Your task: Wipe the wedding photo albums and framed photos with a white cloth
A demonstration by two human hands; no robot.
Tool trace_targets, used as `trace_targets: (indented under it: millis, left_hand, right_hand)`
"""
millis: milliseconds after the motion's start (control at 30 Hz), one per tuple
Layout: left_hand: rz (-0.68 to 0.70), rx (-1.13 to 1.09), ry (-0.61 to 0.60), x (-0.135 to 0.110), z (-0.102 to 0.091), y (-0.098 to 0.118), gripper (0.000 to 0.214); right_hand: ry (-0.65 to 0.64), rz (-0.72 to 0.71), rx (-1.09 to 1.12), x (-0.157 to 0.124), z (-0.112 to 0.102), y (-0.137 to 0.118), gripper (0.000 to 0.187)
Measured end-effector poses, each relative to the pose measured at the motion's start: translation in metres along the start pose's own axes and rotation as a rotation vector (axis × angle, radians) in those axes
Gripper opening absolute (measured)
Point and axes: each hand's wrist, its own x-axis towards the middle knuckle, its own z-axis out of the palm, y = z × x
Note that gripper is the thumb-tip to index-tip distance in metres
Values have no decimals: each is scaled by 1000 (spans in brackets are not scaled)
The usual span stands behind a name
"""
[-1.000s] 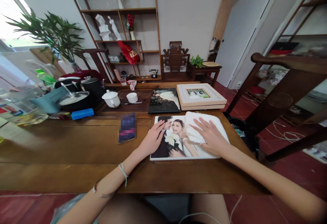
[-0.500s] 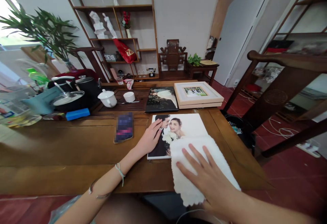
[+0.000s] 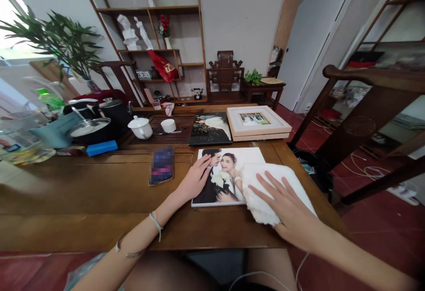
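A wedding photo print (image 3: 229, 180) with a white border, like a panel or album cover, lies on the wooden table in front of me. It shows a couple, one with a bouquet. My left hand (image 3: 195, 178) rests flat on its left side, fingers stretched out. My right hand (image 3: 282, 202) lies on a white cloth (image 3: 265, 173) with its fingers spread, pressing it down. The cloth covers the print's lower right part and hangs over onto the table. A phone (image 3: 161, 165), partly pixelated, lies left of the print.
Behind the print lie a dark photo panel (image 3: 210, 129) and a pale framed picture (image 3: 259, 122). Further left stand a white lidded cup (image 3: 140, 128), a small white cup (image 3: 168, 126), a blue box (image 3: 102, 148) and a black pan (image 3: 90, 130). A wooden chair (image 3: 361, 118) stands right.
My right hand and the cloth have slid right and slightly away from me, uncovering more of the print's lower middle. The left hand has stayed in place.
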Motion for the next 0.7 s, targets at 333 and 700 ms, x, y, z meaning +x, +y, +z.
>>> trace_targets:
  millis: [333,700]
  left_hand:
    - [-4,11,-8,1,-1,0,42]
    - [9,14,-4,0,-1,2,42]
  right_hand:
    - [-63,-49,39,6,-6,-10,98]
    - [37,-109,-13,126,-18,54,73]
